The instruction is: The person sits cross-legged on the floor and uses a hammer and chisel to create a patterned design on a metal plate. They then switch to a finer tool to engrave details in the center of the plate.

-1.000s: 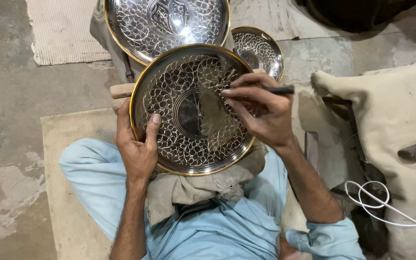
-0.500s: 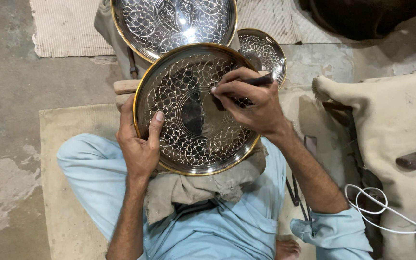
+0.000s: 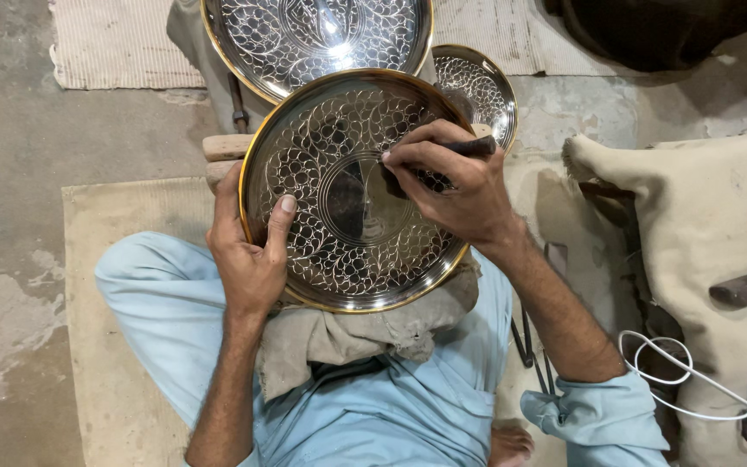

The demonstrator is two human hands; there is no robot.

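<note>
Right now the right hand (image 3: 460, 186) pinches a dark engraving tool (image 3: 469, 147), tip near the centre of the engraved metal plate (image 3: 339, 251). At nine o'clock, the left hand (image 3: 248, 251) clasps the plate's rim, thumb on its face. Under it lies a crumpled cloth (image 3: 347, 333); at twelve o'clock, a larger engraved tray (image 3: 304, 39).
</note>
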